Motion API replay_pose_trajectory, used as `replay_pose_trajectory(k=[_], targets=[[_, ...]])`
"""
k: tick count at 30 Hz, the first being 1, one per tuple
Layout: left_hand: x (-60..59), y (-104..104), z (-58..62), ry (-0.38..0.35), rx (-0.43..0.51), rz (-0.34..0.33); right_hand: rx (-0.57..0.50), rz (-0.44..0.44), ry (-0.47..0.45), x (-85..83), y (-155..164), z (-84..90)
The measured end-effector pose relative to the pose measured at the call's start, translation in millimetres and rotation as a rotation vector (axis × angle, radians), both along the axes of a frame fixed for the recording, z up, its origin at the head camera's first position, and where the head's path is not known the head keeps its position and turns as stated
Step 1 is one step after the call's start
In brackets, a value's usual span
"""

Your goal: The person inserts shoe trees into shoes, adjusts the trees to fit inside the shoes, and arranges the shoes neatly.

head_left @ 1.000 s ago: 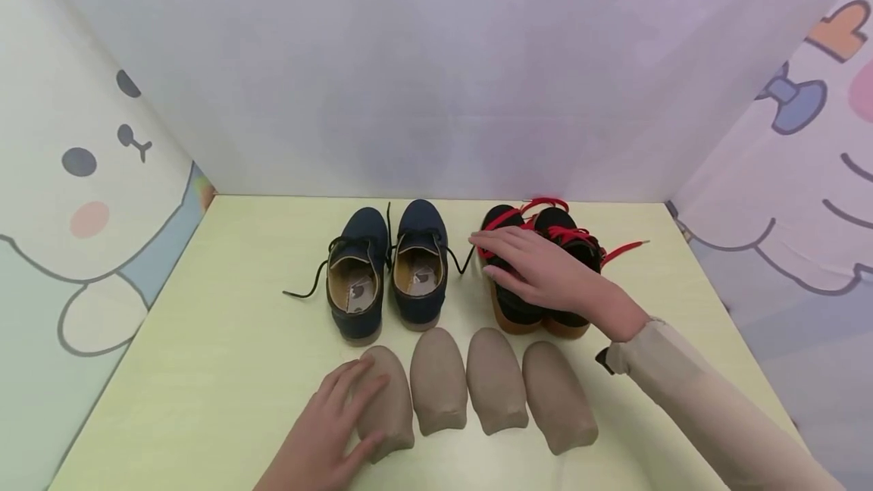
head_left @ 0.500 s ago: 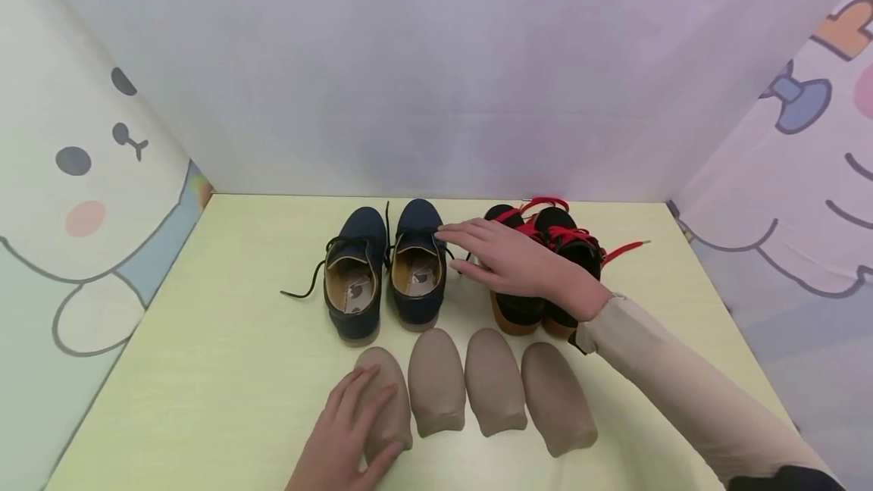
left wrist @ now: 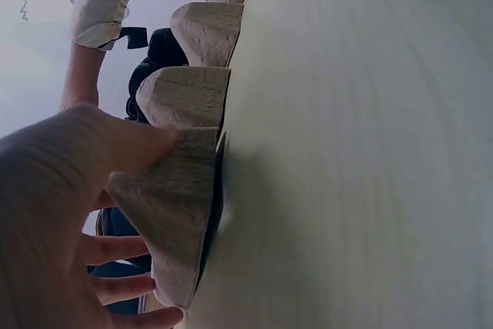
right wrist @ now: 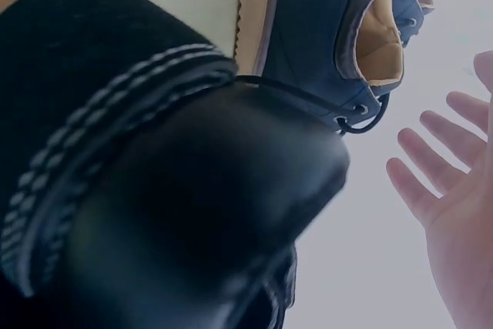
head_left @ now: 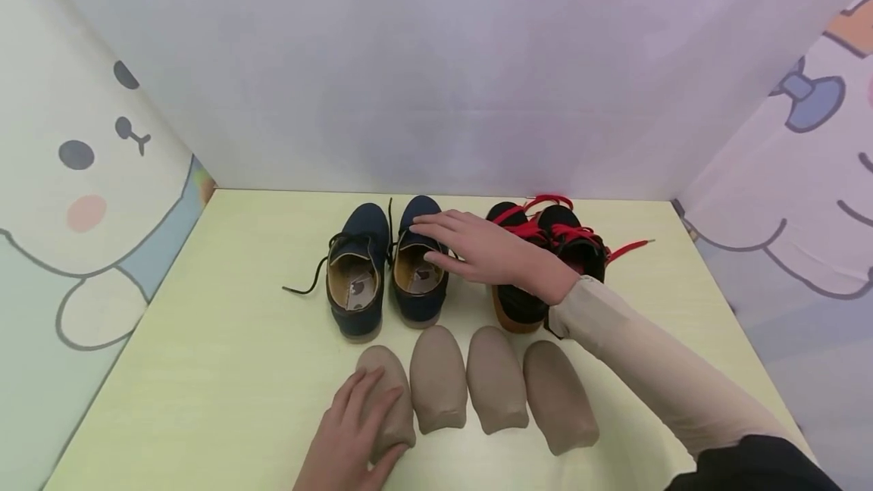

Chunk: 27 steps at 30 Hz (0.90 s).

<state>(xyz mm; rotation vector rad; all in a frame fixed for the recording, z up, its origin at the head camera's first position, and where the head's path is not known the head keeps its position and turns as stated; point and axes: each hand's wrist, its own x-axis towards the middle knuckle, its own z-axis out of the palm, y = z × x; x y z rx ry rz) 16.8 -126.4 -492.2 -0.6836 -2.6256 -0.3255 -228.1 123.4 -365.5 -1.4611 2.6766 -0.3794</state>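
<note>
The left hand [head_left: 351,430], at the bottom of the frame left of centre, holds the first form [head_left: 400,426] between its thumb, at the near end, and its spread fingers along the far-left side; whether the form is raised off the table [head_left: 204,362] I cannot tell. The right hand [head_left: 477,248], just above the centre, has its fingers nearly straight, over a blue shoe [head_left: 419,306]; contact is unclear. That shoe and its blue mate [head_left: 359,320] show pale printed insoles in their openings. Black shoes [head_left: 518,305] with red laces [head_left: 576,232] stand right of centre, partly hidden by the arm. The first form's rounded end points to the frame's top, long axis leaning slightly left, beside three more forms [head_left: 496,381].
</note>
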Motion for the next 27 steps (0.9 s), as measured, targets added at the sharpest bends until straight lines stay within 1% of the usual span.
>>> replay_pose_trajectory(k=[3,8,14,18,22,27], targets=[[0.1,1,3.2,0.003,-0.003,-0.013,-0.007,0.013,0.0,-3.5,-5,-1.0],[-0.7,-1,5.5,0.03,0.048,-0.078,-0.038,0.031,-0.015,-8.2,-14,-2.1],[-2.2,1,7.6,0.105,0.124,-0.122,-0.055,0.055,-0.011,-11.3,-28,-3.6],[-2.7,2,8.2,0.132,0.148,-0.14,-0.045,0.051,-0.016,-11.0,-35,-6.0],[-1.8,2,9.5,0.133,0.153,-0.143,-0.023,0.058,-0.001,-10.7,-43,-10.6],[1.9,2,12.4,0.146,0.168,-0.124,0.006,0.072,0.016,-10.2,-55,-16.8]])
